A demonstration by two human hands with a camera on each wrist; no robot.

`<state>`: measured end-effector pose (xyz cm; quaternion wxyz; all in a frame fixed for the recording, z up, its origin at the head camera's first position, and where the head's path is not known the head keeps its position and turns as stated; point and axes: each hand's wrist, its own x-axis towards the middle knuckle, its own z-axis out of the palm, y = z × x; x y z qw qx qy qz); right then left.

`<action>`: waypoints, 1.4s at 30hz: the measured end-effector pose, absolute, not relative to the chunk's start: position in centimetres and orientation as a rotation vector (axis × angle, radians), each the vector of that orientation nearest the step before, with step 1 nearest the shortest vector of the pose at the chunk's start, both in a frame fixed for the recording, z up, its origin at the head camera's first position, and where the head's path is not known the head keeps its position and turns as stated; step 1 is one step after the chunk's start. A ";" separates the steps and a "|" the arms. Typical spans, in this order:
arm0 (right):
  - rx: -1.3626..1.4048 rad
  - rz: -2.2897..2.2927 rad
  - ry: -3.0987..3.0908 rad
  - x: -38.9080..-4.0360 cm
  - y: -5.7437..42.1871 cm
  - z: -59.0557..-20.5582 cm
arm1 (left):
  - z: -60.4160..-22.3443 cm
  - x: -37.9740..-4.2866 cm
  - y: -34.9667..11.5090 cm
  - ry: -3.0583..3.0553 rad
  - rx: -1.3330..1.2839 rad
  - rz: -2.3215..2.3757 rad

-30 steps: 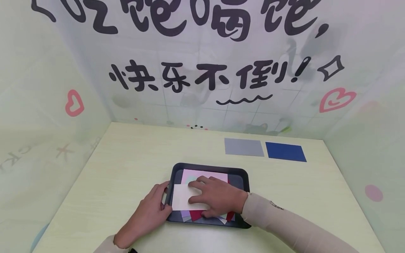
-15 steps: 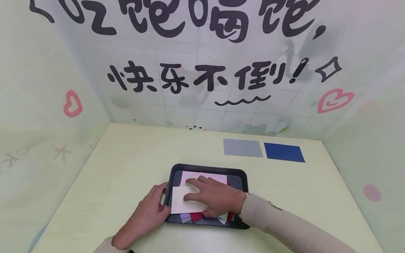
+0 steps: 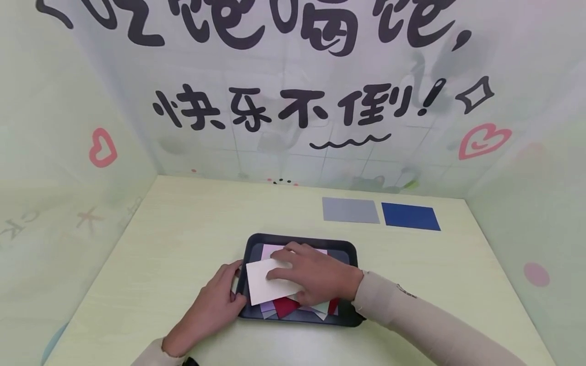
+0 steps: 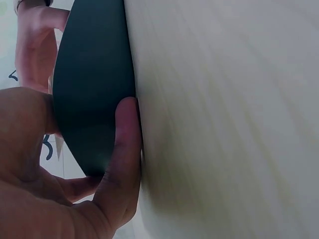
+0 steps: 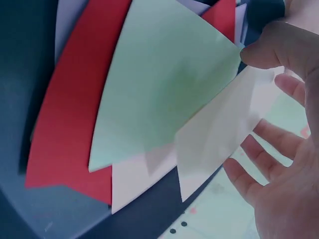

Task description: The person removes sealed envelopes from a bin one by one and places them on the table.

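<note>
A dark rectangular tray (image 3: pixel 297 322) lies on the table with several coloured cards in it. At its left side my left hand (image 3: pixel 215 303) grips the rim; in the left wrist view the thumb (image 4: pixel 128 144) presses along the tray's outer wall. Over the tray, my right hand (image 3: pixel 316 272) holds a white card (image 3: pixel 263 284) between thumb and fingers, tilted above the others. Below it, in the right wrist view, lie a pale green card (image 5: pixel 159 84), a red card (image 5: pixel 70 124) and a pale pink card (image 5: pixel 137 177). The right hand hides part of the pile.
Behind the tray, towards the right, a grey card (image 3: pixel 350 210) and a blue card (image 3: pixel 411 216) lie flat side by side on the table (image 3: pixel 197 218). Printed curtain walls (image 3: pixel 256 157) with large black characters enclose the table at the back and both sides.
The white card has gone from lying level over the pile to tilted, its right end raised, with the right hand gripping it. My left hand stays at the tray's left side.
</note>
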<state>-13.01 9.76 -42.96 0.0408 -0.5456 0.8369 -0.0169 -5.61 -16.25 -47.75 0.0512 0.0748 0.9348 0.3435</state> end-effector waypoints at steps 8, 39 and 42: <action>-1.684 -0.023 2.603 -13.8 10.8 -41.3 | -47.5 -5.9 -16.4 2.856 0.231 1.065; -1.282 -0.239 2.864 -17.5 21.1 -42.2 | -46.8 -4.8 -18.1 2.861 0.180 1.006; -1.218 -0.234 2.886 -18.3 22.4 -42.4 | -46.6 -4.9 -18.5 2.853 0.166 1.016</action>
